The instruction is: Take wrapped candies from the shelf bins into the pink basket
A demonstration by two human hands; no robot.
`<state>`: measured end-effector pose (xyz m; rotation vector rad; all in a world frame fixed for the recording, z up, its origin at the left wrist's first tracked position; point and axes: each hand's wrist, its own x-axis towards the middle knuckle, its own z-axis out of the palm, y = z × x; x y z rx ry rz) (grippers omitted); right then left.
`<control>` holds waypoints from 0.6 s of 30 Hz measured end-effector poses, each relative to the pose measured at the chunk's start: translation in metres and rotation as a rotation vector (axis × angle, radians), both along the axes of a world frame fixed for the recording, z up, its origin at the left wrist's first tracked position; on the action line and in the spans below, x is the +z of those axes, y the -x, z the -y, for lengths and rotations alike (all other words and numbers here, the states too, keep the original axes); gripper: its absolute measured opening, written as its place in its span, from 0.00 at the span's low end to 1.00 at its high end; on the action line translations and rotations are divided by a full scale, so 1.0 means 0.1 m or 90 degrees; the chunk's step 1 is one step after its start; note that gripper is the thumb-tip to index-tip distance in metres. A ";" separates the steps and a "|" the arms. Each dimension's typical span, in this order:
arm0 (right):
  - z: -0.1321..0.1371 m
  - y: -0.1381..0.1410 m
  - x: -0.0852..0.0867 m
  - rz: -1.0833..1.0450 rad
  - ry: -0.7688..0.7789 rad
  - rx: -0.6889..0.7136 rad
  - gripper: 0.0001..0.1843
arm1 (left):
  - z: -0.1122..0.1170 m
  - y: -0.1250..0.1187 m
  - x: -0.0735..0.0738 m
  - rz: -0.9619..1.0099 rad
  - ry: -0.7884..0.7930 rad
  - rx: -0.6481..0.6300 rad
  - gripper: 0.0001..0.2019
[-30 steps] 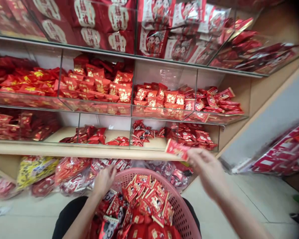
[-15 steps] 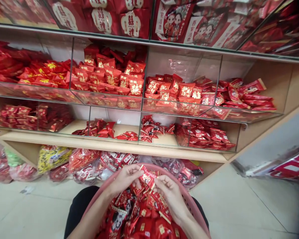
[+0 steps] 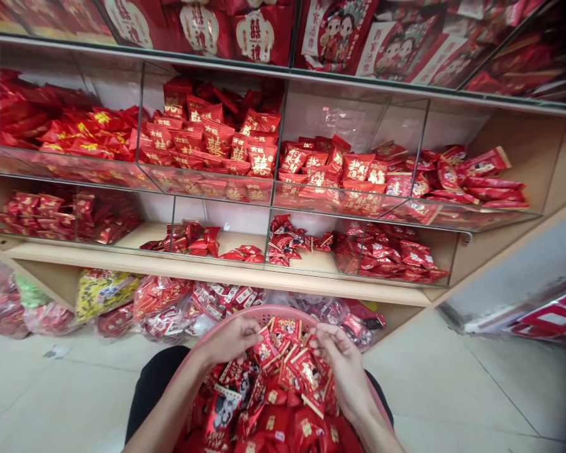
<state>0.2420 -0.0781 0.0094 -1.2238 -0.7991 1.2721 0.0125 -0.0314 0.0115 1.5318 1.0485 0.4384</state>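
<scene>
A pink plastic basket (image 3: 283, 311), heaped with small red candy packets, stands between my knees. At its far left side, my left hand (image 3: 233, 341) pinches the edge of a red packet (image 3: 266, 348) with gold print. Across from it, my right hand (image 3: 338, 360) is over the right part of the heap, its fingers curled together. Whatever lies between those fingertips is hidden; red packets are right beside them. More packets, such as one with a cartoon figure (image 3: 222, 409), fill the near part of the basket.
Ahead stands a wooden shelf (image 3: 122, 261) with clear-walled compartments of red packets (image 3: 259, 157). Under it, plastic bags of sweets, among them a yellow one (image 3: 106, 294), lie on the tiled floor (image 3: 453, 384). A wall (image 3: 514, 264) rises at the right.
Both hands held one packet between them above the basket. They have since moved apart, the right hand to the right, the left hand staying at a packet lower down. The view shifted slightly.
</scene>
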 end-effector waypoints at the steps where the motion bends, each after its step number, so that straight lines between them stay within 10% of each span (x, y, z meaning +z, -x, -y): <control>1: 0.00 0.00 0.01 -0.001 0.002 -0.001 0.13 | 0.01 -0.02 -0.01 -0.007 0.006 -0.005 0.21; 10: 0.02 0.02 0.01 0.033 -0.014 -0.013 0.13 | 0.11 -0.13 -0.16 -0.114 -0.026 0.012 0.20; 18: -0.08 -0.09 0.22 0.035 -0.074 -0.028 0.18 | -0.15 0.12 -0.16 -0.138 -0.198 0.195 0.21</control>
